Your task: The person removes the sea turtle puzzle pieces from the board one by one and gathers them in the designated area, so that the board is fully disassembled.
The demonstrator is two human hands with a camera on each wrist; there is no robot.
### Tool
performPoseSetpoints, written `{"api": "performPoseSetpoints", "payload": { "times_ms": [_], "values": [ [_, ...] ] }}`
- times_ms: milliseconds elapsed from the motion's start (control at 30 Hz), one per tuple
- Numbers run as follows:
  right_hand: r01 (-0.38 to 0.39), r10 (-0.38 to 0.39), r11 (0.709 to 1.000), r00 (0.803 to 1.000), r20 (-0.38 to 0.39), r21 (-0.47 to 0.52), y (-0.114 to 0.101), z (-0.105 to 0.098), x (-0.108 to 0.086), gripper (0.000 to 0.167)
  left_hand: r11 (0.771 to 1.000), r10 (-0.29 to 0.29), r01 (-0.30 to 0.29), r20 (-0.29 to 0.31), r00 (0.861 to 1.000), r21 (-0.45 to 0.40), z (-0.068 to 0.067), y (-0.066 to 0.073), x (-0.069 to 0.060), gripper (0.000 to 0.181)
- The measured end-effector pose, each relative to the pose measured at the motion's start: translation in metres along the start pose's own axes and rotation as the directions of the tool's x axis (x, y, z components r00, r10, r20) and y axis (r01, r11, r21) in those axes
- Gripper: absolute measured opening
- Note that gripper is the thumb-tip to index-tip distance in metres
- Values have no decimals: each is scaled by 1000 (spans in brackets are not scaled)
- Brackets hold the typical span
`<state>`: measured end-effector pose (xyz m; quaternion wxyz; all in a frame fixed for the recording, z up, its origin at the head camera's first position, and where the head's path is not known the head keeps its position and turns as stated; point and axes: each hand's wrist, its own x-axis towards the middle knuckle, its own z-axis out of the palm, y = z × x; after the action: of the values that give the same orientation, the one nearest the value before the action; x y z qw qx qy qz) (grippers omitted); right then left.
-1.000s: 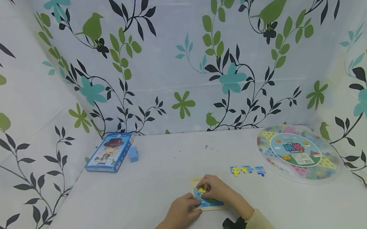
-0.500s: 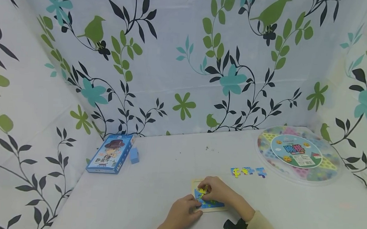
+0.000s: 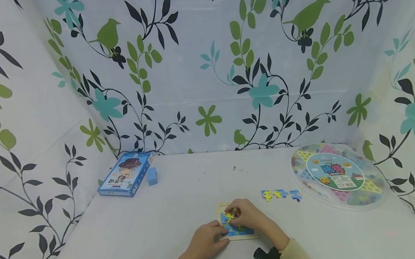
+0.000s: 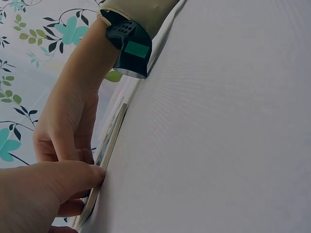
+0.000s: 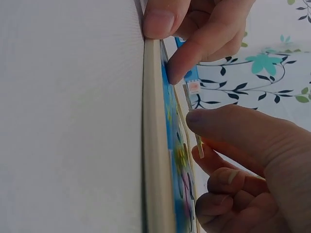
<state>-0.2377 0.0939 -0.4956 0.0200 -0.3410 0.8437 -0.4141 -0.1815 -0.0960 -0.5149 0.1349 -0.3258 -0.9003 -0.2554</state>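
In the head view, a small wooden-framed jigsaw puzzle (image 3: pixel 245 237) lies flat on the white table, its blue and yellow picture partly covered by both hands. My left hand (image 3: pixel 206 240) holds its lower left corner; in the left wrist view the thumb (image 4: pixel 92 175) presses the frame's edge. On the puzzle's face rests a left fingertip, seen in the right wrist view. Over the upper left part, my right hand (image 3: pixel 246 215) pinches a thin jigsaw piece (image 5: pixel 199 149) between thumb and fingers. That piece appears edge-on, tilted just above the puzzle; whether it touches is unclear.
Three loose jigsaw pieces (image 3: pixel 280 193) lie beyond the puzzle to the right. A round clear case (image 3: pixel 371 191) stands at the back right. At the left are a blue box (image 3: pixel 120 175) and a small blue block (image 3: pixel 152 176). A black wrist camera (image 3: pixel 266 257) sits by the right sleeve.
The head view has shifted slightly, so everything sits a little lower and to the right. Both hands stay at the puzzle, with only tiny finger movement at the right hand.
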Motion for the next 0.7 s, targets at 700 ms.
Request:
{"api": "performPoseSetpoints", "payload": {
  "times_ms": [700],
  "values": [
    [-7, 7, 1000, 1000, -24, 0, 2, -8, -1, 20, 1000, -21, 21, 23, 1000, -23, -4, 1, 1, 19]
  ]
}}
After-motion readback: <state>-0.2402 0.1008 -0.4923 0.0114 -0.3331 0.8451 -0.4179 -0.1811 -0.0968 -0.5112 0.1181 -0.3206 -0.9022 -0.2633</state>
